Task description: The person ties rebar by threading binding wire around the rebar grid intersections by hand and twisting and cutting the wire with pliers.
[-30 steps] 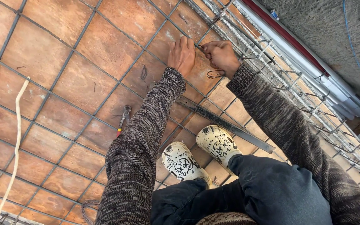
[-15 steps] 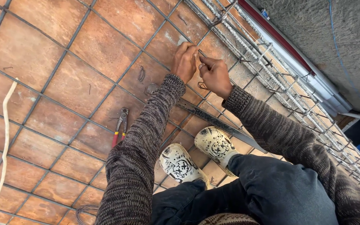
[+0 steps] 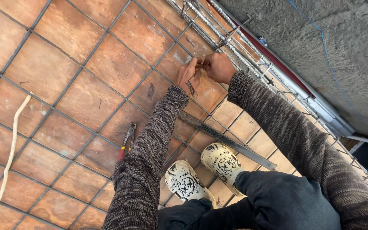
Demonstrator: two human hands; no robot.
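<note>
Here the person crouches on a rebar grid (image 3: pixel 86 55) laid over reddish-brown formwork panels (image 3: pixel 43 72), and both hands meet near the grid's far edge, beside the bundled edge bars (image 3: pixel 252 55). The left hand (image 3: pixel 188 72) and the right hand (image 3: pixel 219 67) touch each other over a bar crossing, fingers curled tight around a thin tie wire (image 3: pixel 191 88); both grips are closed on it. A short dark loop of the wire hangs below the left palm, just above the panel.

The wire looks light and soft enough to bend by hand, yet springy, so it probably holds a twist once turned. It is thin and likely slips through bare fingers, and its cut ends could prick; the best hold seems to be close to the crossing, pinched between fingertips, not out on the loose tail.

Its visible part runs roughly toward the person, hanging from the hands toward the feet, with the long axis across the edge bars.

Red-handled pliers (image 3: pixel 126 142) lie on the grid well apart to the left, and a flat metal strip (image 3: pixel 226 140) rests diagonally in front of the patterned shoes (image 3: pixel 205 170).
</note>
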